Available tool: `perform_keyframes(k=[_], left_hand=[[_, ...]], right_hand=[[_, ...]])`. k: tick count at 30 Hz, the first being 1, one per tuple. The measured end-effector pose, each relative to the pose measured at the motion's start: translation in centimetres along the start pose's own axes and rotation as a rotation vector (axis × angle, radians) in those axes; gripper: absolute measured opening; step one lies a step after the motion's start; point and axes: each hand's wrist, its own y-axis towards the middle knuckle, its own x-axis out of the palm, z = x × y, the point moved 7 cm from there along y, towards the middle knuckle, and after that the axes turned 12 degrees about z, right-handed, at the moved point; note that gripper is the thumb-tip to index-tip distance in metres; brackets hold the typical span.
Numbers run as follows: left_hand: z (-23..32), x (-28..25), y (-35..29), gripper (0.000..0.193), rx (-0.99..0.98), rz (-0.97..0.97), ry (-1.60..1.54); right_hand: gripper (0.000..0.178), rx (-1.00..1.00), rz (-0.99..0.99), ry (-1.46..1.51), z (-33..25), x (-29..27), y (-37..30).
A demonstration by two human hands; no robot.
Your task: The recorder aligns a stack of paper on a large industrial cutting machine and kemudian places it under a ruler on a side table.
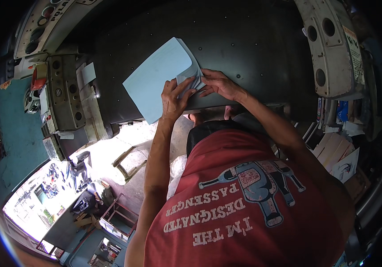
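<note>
A stack of pale blue paper sheets (pixel 155 79) lies on a dark metal table (pixel 253 49), turned at an angle, with its near right corner bent up and the sheet edges fanned. My left hand (pixel 174 99) grips that bent corner, thumb and fingers closed around the lifted sheets. From the right, my right hand (pixel 221 83) holds the fanned edge of the same stack between thumb and fingers. The two hands are close together, near the table's front edge. Sheets partly hide some of the fingertips.
Small round studs dot the table. Grey metal housings with round holes flank it, one left (pixel 64 91) and one right (pixel 335 53). Papers and cartons (pixel 335 153) are piled at right. A bright doorway (pixel 44 191) and a metal frame stand lower left.
</note>
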Motion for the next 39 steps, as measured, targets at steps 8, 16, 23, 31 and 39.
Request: perform_keyframes(k=[8,16,23,31,39], left_hand=[[0.2,-0.1,0.1,0.047,0.002,0.001,-0.002],[1.8,0.4,0.0,0.056,0.288,-0.052,0.138],[3.6,2.8,-1.0,0.074,0.266,-0.076,0.637],[3.3,-3.1,2.6,0.064,0.285,-0.008,0.490],[6.9,-8.1,5.2,0.058,0.428,0.163,0.516]], right_hand=[[0.050,0.001,0.017,0.007,0.3,0.0,0.1],[0.040,0.007,0.265,-0.170,0.7,-0.9,1.4],[0.035,0.006,0.401,-0.329,0.2,-0.9,2.0],[0.031,-0.120,0.533,-0.491,-1.8,-1.1,0.8],[0.035,-0.273,0.696,-0.463,-7.3,-9.1,-4.4]])
